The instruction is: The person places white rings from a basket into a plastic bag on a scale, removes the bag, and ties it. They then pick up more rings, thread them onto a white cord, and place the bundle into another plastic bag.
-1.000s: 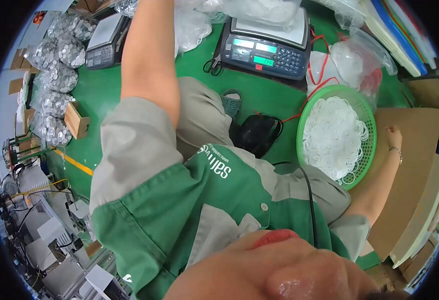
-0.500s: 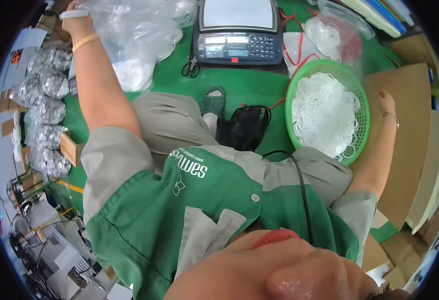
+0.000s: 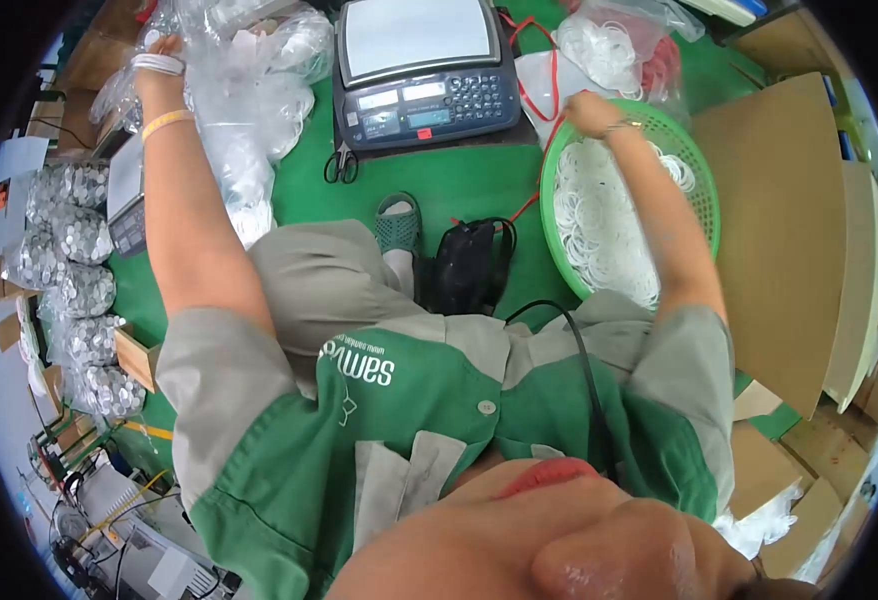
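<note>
Here I logged: left hand [image 3: 165, 50] by clear bags [image 3: 224, 95]; right hand [image 3: 589, 114] at green basket [image 3: 704, 180]; both grips unclear.

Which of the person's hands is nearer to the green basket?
Right. The right hand is at the far rim of the green basket; the left hand is among the clear plastic bags, across the scale.

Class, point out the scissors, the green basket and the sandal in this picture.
Scissors [image 3: 341, 156]: head view, just above the finger loops.
Green basket [image 3: 701, 192]: head view, on its perforated wall.
Sandal [image 3: 397, 230]: head view, on its upper.
</note>
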Tool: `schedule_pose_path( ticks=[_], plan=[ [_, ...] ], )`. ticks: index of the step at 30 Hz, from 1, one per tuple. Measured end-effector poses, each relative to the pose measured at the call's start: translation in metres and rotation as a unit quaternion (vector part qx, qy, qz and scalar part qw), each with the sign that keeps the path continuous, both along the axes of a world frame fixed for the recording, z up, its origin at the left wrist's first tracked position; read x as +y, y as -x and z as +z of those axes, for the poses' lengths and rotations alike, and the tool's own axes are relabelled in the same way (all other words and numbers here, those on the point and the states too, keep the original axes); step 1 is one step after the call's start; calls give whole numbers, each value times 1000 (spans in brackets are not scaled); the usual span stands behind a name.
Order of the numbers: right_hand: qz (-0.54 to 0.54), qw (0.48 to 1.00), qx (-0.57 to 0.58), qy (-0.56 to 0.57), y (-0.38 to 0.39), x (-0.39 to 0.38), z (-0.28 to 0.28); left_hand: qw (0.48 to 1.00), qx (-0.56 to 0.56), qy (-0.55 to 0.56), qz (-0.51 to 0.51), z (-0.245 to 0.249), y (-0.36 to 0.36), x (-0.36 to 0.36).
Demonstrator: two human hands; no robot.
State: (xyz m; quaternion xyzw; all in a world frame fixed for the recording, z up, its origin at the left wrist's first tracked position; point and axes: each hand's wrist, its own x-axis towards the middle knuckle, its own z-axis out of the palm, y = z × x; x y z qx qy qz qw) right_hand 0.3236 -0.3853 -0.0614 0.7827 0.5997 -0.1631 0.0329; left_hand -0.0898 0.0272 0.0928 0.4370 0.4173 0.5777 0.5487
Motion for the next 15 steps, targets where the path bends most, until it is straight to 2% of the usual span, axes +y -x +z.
schedule_pose_path(
  ticks=[1,3,4,6,7,8,10,12,13,15],
  plan=[
    [-14,999,17,25,14,17,-11,996,-20,-5,-83,-13,0,23],
    [-71,997,19,27,38,41,-32,996,-1,17,-93,0,-34,-11],
    [-73,997,-18,3,32,50,-83,993,-8,32,-110,2,-46,-17],
    [-136,990,-39,12,33,60,-98,989,-3,26,-149,0,-63,-20],
    [-199,979,-20,43,45,59,-74,990,9,40,-135,6,-77,-35],
    [-108,979,33,172,18,74,-91,986,48,15,-160,8,-83,-37],
    [-192,972,-27,137,-13,69,-77,971,167,-18,-172,12,-104,-50],
    [-261,949,-104,145,-50,53,-43,921,256,-188,-227,-3,-110,-46],
    [-303,925,-140,181,-68,44,-30,930,231,-120,-260,3,-118,-61],
    [-358,898,-142,214,-108,27,-23,905,276,-130,-297,-3,-127,-73]
  ],
)
